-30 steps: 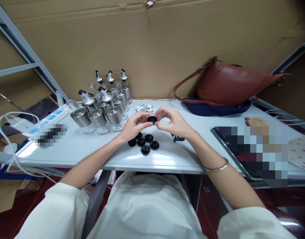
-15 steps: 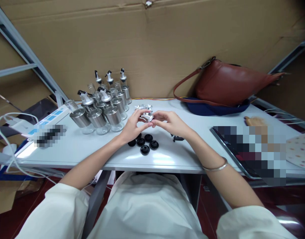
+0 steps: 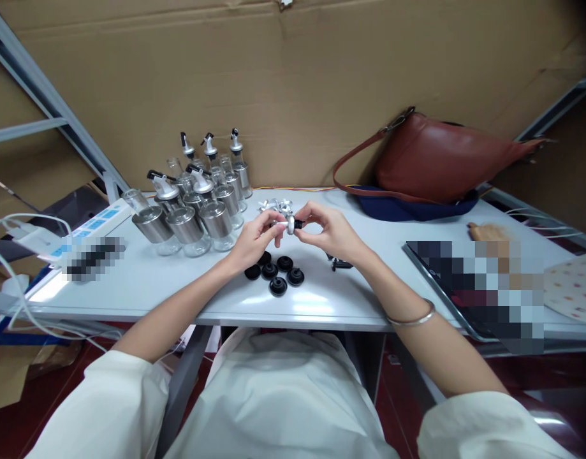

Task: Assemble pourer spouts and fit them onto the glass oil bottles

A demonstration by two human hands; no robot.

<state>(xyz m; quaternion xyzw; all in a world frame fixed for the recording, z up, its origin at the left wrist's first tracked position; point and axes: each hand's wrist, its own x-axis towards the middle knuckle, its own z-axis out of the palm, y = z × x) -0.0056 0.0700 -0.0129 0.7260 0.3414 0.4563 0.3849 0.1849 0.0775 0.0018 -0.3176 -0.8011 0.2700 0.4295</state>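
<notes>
My left hand (image 3: pixel 252 240) and my right hand (image 3: pixel 327 231) meet above the table's middle, both pinching one small part: a silver cap (image 3: pixel 289 224) with a black plug (image 3: pixel 298 224) at its right side. The left fingers hold the silver side, the right fingers the black one. Below the hands lie several black round plugs (image 3: pixel 275 275) on the grey table (image 3: pixel 144 287). A small pile of silver caps (image 3: pixel 273 206) lies just behind the hands. A black spout piece (image 3: pixel 339 262) rests under my right wrist.
Several glass and steel oil bottles (image 3: pixel 197 210), some with pour spouts, stand at the back left. A brown leather bag (image 3: pixel 440 159) on a blue cloth sits back right. A power strip (image 3: pixel 94 226) and white cables lie left. Cardboard lines the wall behind.
A second ago my hands held only a black plug. They dipped toward the silver caps, and now a silver cap sits against the black plug between my fingers.
</notes>
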